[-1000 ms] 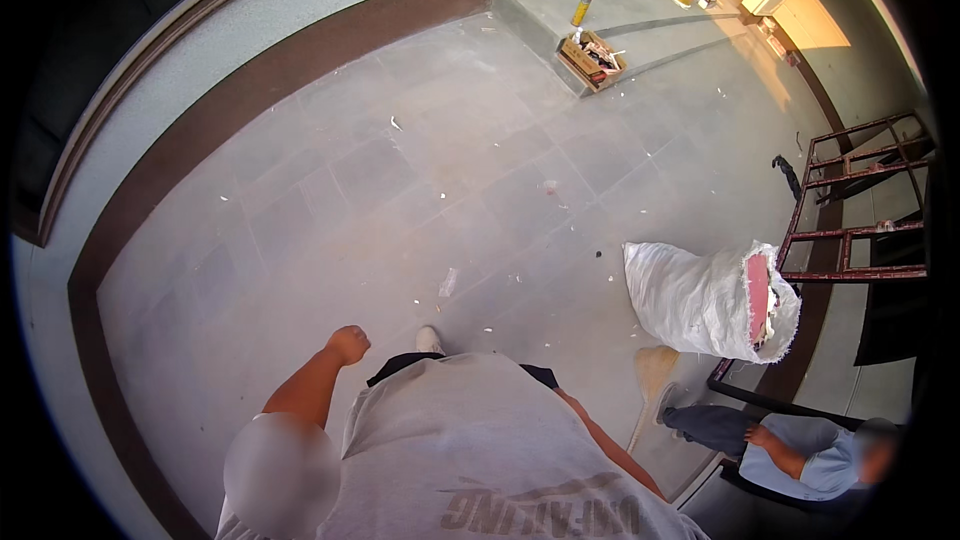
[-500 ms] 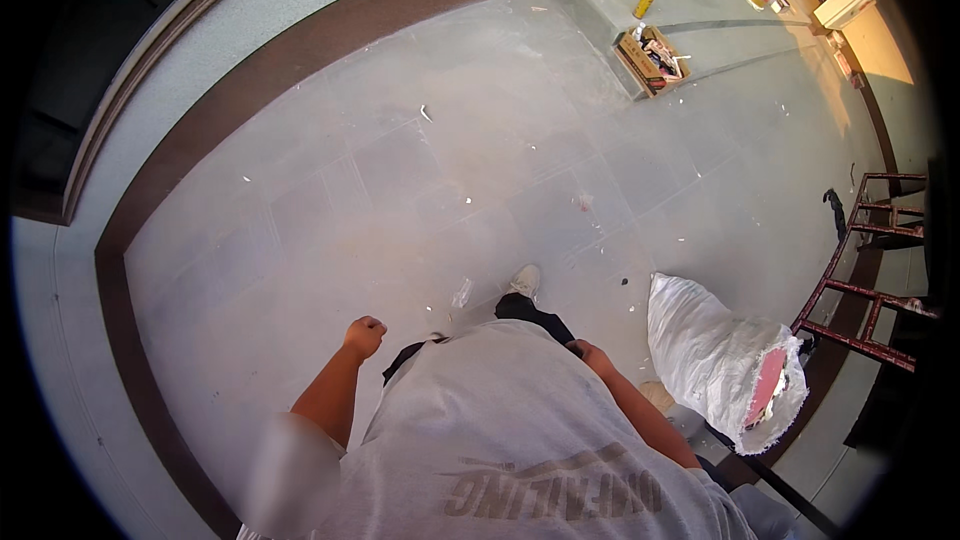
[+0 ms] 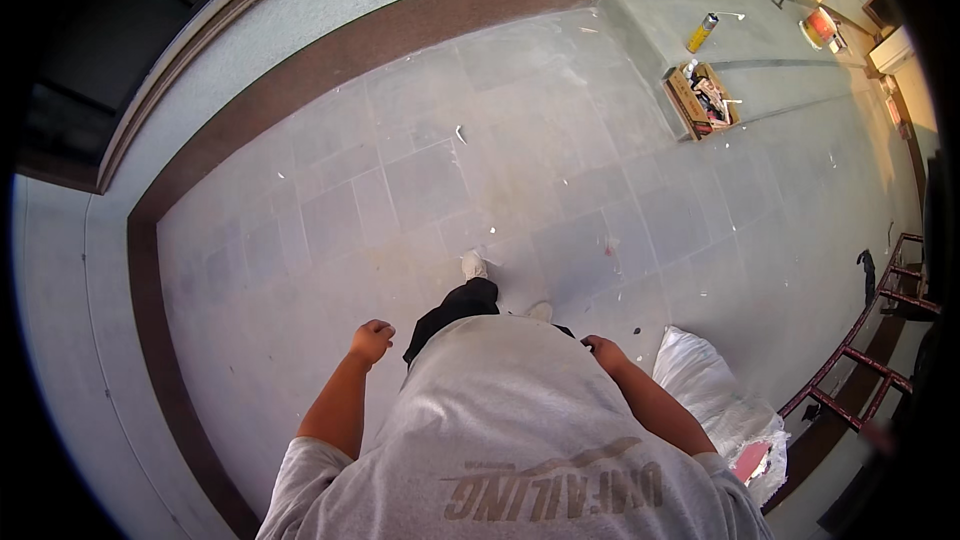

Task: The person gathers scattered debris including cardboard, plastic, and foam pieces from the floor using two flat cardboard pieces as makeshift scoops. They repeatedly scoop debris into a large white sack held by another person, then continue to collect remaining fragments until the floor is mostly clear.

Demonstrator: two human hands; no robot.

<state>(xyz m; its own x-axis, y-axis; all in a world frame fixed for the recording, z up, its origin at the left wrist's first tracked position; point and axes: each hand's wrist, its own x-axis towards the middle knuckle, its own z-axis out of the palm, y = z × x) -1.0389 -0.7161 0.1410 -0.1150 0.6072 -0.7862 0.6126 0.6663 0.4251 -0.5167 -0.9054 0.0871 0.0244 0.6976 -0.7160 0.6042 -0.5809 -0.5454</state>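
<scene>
My left hand (image 3: 372, 341) hangs at my left side over the tiled floor, its fingers loosely curled, and I see nothing in it. On the other side, my right hand (image 3: 604, 352) is closed beside my hip. A small dark bit shows at its fingers; whether that is a held thing or my black trousers (image 3: 452, 314) I cannot make out. Closest to the right hand is a white woven sack (image 3: 690, 372), lying on the floor with a pink piece (image 3: 750, 462) at its open mouth.
A cardboard box (image 3: 690, 110) of assorted items stands by a low step, with a yellow spray can (image 3: 702, 32) on the step and an orange-and-white bucket (image 3: 819, 28) farther back. A dark red metal ladder (image 3: 858, 357) lies along the right. Scraps litter the floor (image 3: 420, 190).
I have stepped forward, my left shoe now in front. The sack and ladder have slid lower in view, while the box appears farther right. Both hands remain at my sides.
</scene>
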